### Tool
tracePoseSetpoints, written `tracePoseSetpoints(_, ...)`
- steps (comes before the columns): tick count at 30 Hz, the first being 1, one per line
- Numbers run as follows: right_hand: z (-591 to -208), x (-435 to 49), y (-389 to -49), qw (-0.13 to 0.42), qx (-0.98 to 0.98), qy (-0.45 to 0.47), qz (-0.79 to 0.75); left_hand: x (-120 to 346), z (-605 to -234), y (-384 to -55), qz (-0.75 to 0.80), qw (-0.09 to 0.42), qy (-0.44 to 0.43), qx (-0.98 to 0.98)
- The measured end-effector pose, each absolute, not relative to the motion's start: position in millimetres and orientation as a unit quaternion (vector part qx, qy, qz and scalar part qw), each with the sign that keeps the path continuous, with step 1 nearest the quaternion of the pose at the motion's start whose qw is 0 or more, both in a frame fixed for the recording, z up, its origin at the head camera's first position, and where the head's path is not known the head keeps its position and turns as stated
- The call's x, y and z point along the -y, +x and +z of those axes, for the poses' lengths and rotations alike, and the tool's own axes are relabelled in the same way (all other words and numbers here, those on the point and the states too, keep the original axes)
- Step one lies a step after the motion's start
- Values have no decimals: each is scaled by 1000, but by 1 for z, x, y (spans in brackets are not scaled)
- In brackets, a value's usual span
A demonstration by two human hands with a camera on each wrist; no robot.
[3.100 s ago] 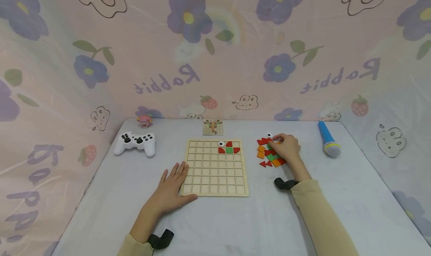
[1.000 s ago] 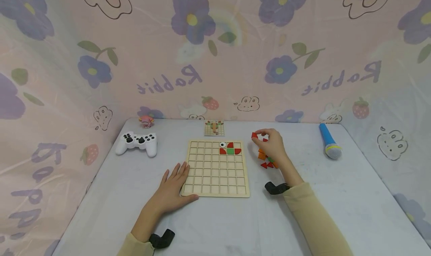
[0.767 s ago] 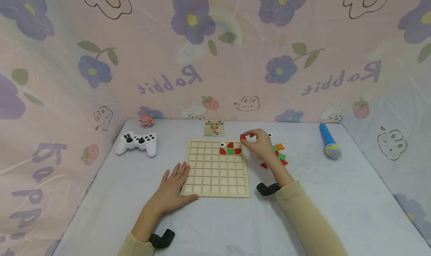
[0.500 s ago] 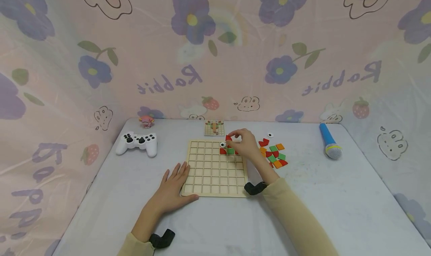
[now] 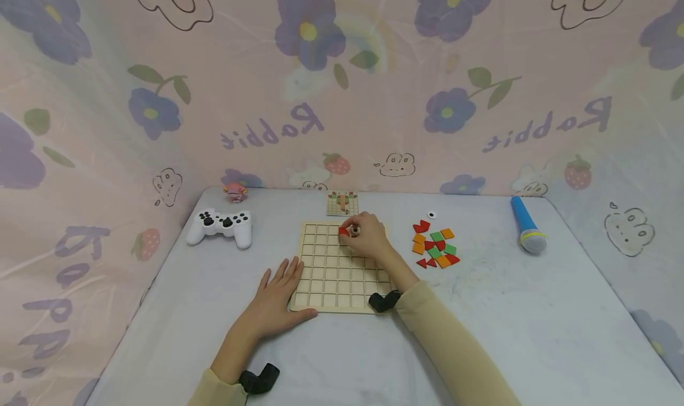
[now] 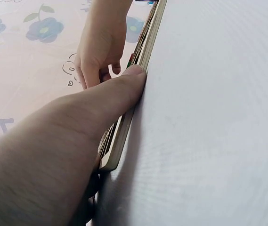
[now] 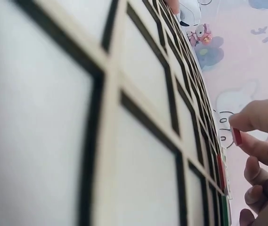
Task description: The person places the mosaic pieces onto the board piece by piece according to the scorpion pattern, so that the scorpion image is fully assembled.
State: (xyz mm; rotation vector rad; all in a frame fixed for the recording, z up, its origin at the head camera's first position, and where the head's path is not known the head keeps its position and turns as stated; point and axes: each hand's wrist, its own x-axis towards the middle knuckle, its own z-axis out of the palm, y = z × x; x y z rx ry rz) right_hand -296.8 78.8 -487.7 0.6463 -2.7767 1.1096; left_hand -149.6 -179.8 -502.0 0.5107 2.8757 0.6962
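Note:
A wooden grid board (image 5: 330, 286) lies flat on the table. My left hand (image 5: 269, 304) rests at its near left corner, fingers spread along the left edge; in the left wrist view its thumb (image 6: 124, 82) touches the front edge. Over the top rows, my right hand (image 5: 369, 238) pinches a small red tile (image 5: 343, 232) between thumb and fingertips. In the right wrist view the red tile (image 7: 237, 136) is held above the grid. A round eye tile (image 5: 355, 230) shows between my fingers; my right hand hides most of the other tiles on the board.
Loose red, orange and green tiles (image 5: 434, 253) lie right of the board, with another eye tile (image 5: 431, 215) behind them. A pattern card (image 5: 342, 203) lies beyond the board. A white game controller (image 5: 220, 229) and pink figurine (image 5: 236, 192) are left, a toy microphone (image 5: 528, 225) far right.
My right hand has picked a red tile from the loose pile and carried it left, over the board's upper rows. My left hand has stayed at the board's left corner.

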Motion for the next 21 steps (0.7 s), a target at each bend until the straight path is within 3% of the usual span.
tracePoseSetpoints(10,-486,-67,-299,14,913,262,311,181,-505,-151,227,72,169,-956)
tracePoseSetpoints(21,-487,-64,-296,-16,931,245,268,180,-505,-151,235,69,174,-954)
